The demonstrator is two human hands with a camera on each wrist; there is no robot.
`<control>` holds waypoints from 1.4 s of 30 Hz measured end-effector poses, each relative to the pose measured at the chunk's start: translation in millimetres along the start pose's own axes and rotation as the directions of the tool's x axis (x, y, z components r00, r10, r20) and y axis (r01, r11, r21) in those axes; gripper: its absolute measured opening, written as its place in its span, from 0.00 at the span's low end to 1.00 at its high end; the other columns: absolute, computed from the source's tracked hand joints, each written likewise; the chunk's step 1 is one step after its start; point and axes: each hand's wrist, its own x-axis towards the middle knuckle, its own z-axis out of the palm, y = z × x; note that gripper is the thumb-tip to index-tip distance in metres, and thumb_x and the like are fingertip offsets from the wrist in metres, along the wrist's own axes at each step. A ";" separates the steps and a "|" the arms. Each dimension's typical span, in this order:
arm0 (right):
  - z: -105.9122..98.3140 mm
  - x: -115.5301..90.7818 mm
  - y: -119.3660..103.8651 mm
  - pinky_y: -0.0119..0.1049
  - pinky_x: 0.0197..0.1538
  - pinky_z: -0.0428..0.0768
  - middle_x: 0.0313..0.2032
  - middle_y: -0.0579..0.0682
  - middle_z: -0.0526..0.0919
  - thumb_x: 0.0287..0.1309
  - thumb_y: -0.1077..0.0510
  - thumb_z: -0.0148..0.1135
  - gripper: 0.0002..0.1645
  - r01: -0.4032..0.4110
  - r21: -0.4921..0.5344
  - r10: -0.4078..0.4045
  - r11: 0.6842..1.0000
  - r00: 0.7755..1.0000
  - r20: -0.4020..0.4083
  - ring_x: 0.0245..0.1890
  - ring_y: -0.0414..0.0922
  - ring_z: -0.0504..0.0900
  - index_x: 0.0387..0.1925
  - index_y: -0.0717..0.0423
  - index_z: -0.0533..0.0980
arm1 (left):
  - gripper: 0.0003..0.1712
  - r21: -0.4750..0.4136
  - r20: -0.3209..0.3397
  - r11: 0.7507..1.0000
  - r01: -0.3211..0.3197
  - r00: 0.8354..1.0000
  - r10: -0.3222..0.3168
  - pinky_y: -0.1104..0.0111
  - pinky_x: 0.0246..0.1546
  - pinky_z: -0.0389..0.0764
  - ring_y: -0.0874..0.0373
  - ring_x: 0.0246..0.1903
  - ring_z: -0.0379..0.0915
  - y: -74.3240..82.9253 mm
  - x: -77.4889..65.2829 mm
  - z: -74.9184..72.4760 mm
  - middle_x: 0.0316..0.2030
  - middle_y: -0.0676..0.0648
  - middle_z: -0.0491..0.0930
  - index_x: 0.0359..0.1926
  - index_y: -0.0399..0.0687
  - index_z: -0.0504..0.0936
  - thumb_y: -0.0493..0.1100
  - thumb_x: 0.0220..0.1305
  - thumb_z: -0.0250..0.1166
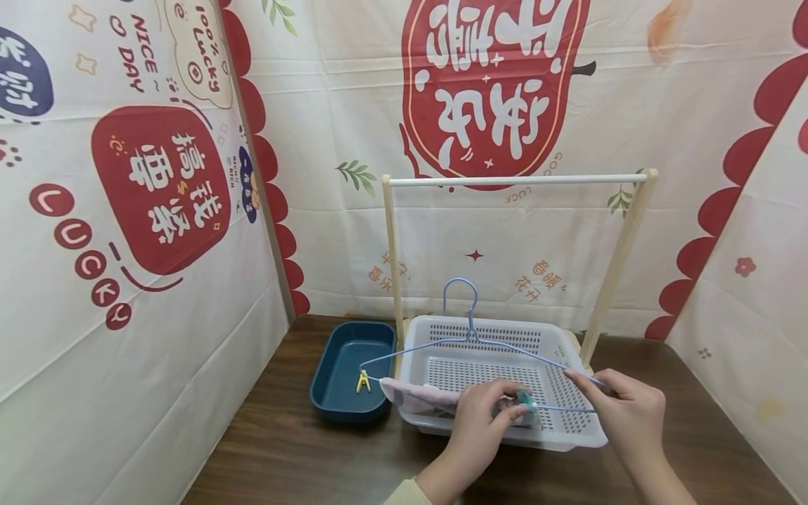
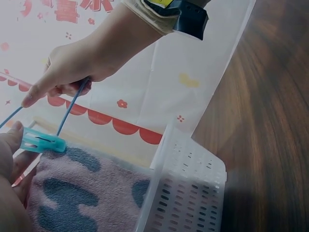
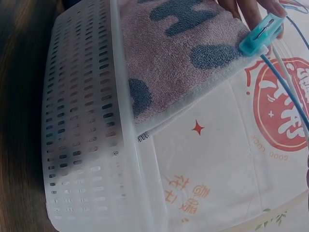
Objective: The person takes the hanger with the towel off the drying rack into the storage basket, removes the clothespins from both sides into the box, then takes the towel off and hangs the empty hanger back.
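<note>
My left hand (image 1: 482, 421) pinches a teal clothespin (image 1: 525, 400) between thumb and fingers. In the left wrist view the clothespin (image 2: 43, 141) sits at the corner of a pink towel (image 2: 87, 188) with grey-blue patches. The towel hangs over the lower bar of a blue wire hanger (image 1: 435, 344), above the white basket. My right hand (image 1: 631, 414) grips the hanger near its right end. A yellow clothespin (image 1: 362, 381) is on the hanger's left corner. In the right wrist view the teal clothespin (image 3: 261, 36) shows close up, with the left fingers (image 3: 251, 9) behind it.
A white perforated basket (image 1: 568, 435) stands on the brown wooden table (image 1: 265, 435). Left of it is a dark teal tray (image 1: 322, 393). Behind rises a wooden rack with a white crossbar (image 1: 517, 180). Printed cloth walls (image 1: 334, 231) enclose the back and sides.
</note>
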 end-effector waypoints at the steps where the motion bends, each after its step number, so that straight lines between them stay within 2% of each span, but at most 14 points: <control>1: -0.2 0.1 0.8 0.22 0.16 0.53 0.10 0.36 0.67 0.29 0.70 0.81 0.18 0.004 0.003 -0.004 1.000 1.000 0.000 0.13 0.26 0.57 0.12 0.52 0.77 | 0.13 -0.009 -0.007 1.000 0.001 1.000 -0.001 0.74 0.48 0.69 0.78 0.36 0.71 0.1 -0.1 0.9 0.40 0.64 0.82 0.47 0.56 0.82 0.50 0.62 0.64; 5: -0.1 0.4 2.7 0.22 0.16 0.53 0.10 0.36 0.68 0.31 0.68 0.81 0.17 0.007 0.016 -0.007 1.000 1.000 -0.009 0.12 0.26 0.58 0.12 0.52 0.78 | 0.12 -0.029 -0.042 0.999 -0.016 0.999 0.015 0.75 0.47 0.68 0.78 0.35 0.71 -0.1 -0.3 4.2 0.41 0.64 0.82 0.47 0.57 0.82 0.50 0.63 0.63; 9: 0.0 2.2 2.2 0.22 0.16 0.53 0.10 0.37 0.68 0.28 0.71 0.81 0.18 -0.014 0.014 0.014 1.000 1.000 0.001 0.13 0.26 0.58 0.12 0.51 0.78 | 0.12 -0.044 -0.078 0.999 -0.027 0.997 0.023 0.75 0.47 0.67 0.78 0.35 0.72 -0.7 1.0 6.9 0.42 0.63 0.83 0.46 0.56 0.83 0.49 0.62 0.63; 12: 0.1 3.6 2.0 0.23 0.16 0.53 0.10 0.37 0.67 0.26 0.72 0.81 0.20 -0.022 0.023 0.022 0.999 1.000 -0.001 0.13 0.27 0.58 0.12 0.51 0.77 | 0.12 -0.182 -0.082 0.983 0.023 0.996 -0.039 0.73 0.49 0.70 0.73 0.40 0.74 0.6 2.5 7.6 0.43 0.59 0.83 0.47 0.53 0.82 0.48 0.63 0.63; 16: 0.2 4.3 3.1 0.23 0.16 0.53 0.09 0.36 0.66 0.27 0.74 0.80 0.21 -0.047 0.043 0.047 0.998 0.999 -0.002 0.12 0.29 0.57 0.11 0.50 0.76 | 0.12 -0.357 -0.079 0.930 0.090 0.989 -0.126 0.69 0.48 0.75 0.66 0.45 0.75 3.0 5.4 3.8 0.45 0.54 0.82 0.48 0.50 0.81 0.46 0.66 0.61; 17: -0.1 4.6 3.3 0.24 0.16 0.54 0.09 0.36 0.66 0.28 0.74 0.79 0.22 -0.056 0.043 0.056 0.997 0.998 0.005 0.12 0.29 0.57 0.11 0.50 0.76 | 0.12 -0.370 -0.081 0.925 0.091 0.988 -0.130 0.69 0.47 0.76 0.66 0.45 0.75 2.9 6.0 2.1 0.45 0.53 0.82 0.48 0.50 0.80 0.46 0.67 0.60; 22: -0.3 6.7 5.4 0.24 0.16 0.53 0.09 0.37 0.66 0.28 0.74 0.80 0.22 -0.063 0.041 0.063 0.997 0.998 0.004 0.12 0.29 0.57 0.11 0.49 0.76 | 0.12 -0.373 -0.109 0.924 0.081 0.985 -0.131 0.68 0.45 0.77 0.63 0.45 0.75 0.7 4.8 -5.8 0.48 0.50 0.81 0.49 0.47 0.78 0.45 0.67 0.60; 26: -2.0 6.4 9.7 0.24 0.15 0.53 0.09 0.37 0.67 0.28 0.74 0.80 0.21 -0.068 0.035 0.069 0.997 0.997 -0.017 0.12 0.28 0.58 0.11 0.50 0.76 | 0.12 -0.354 -0.145 0.931 0.092 0.978 -0.152 0.69 0.43 0.78 0.61 0.45 0.74 -0.5 2.7 -12.2 0.51 0.52 0.79 0.49 0.49 0.77 0.44 0.67 0.61; 33: -5.4 4.9 11.1 0.25 0.15 0.53 0.09 0.37 0.66 0.28 0.76 0.78 0.21 -0.128 0.029 0.129 0.991 0.991 -0.027 0.11 0.29 0.57 0.11 0.51 0.77 | 0.14 -0.331 -0.194 0.941 0.075 0.970 -0.146 0.67 0.46 0.78 0.57 0.53 0.72 -4.9 -5.6 -31.3 0.54 0.52 0.78 0.50 0.47 0.75 0.41 0.64 0.64; 38: -8.0 2.8 13.0 0.24 0.16 0.52 0.09 0.39 0.66 0.28 0.77 0.78 0.22 -0.157 0.009 0.157 0.988 0.987 -0.032 0.12 0.30 0.57 0.11 0.50 0.77 | 0.14 -0.317 -0.196 0.942 0.108 0.964 -0.177 0.67 0.47 0.77 0.55 0.53 0.73 -9.5 -12.2 -43.7 0.55 0.52 0.78 0.50 0.47 0.74 0.40 0.64 0.65; 42: -10.7 2.2 15.4 0.24 0.17 0.53 0.09 0.41 0.67 0.27 0.77 0.79 0.22 -0.168 -0.007 0.168 0.986 0.985 -0.037 0.12 0.29 0.57 0.11 0.51 0.77 | 0.14 -0.322 -0.199 0.936 0.144 0.956 -0.215 0.65 0.47 0.77 0.55 0.49 0.74 -12.3 -15.3 -51.6 0.54 0.54 0.78 0.48 0.47 0.74 0.40 0.63 0.66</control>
